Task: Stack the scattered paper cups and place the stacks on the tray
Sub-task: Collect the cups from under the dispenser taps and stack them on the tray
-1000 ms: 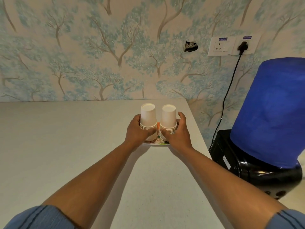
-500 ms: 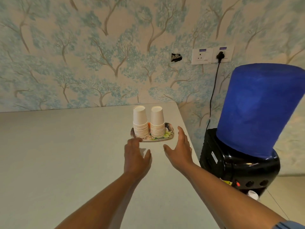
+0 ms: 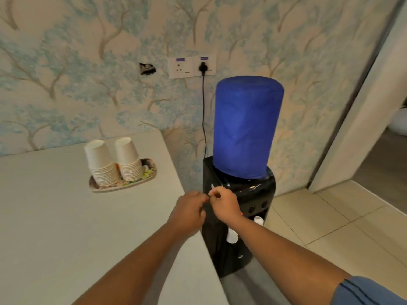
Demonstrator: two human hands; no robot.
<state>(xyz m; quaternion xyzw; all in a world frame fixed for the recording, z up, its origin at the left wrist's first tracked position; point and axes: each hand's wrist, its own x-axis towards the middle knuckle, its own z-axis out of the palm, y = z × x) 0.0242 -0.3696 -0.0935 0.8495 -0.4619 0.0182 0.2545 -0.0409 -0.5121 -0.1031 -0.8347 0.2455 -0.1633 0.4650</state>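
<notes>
Low in the frame, two bare forearms reach up from the bottom edge, a blue sleeve (image 3: 363, 291) showing at the lower right corner. Near the middle of the frame the left hand (image 3: 188, 213) and the right hand (image 3: 224, 204) meet, fingertips touching or nearly touching over the right edge of the white table (image 3: 66, 227). Both hands are loosely curled with the fingers drawn together; neither holds a cup, and I cannot tell whether anything small is pinched between them.

Just behind the hands, right of centre, stands a black water dispenser (image 3: 255, 194) with white taps, topped by a bottle under a blue cover (image 3: 246, 128).

Further back, left of centre, the patterned tray (image 3: 149, 176) lies on the table near its far right corner. Two stacks of white paper cups stand on it upside down and side by side: the left stack (image 3: 100, 164) and the right stack (image 3: 128, 160), close together, well apart from the hands.

At the back, the tree-patterned wall carries two white sockets (image 3: 191, 66) at upper centre, with a black cord (image 3: 203, 115) hanging down behind the dispenser.
</notes>
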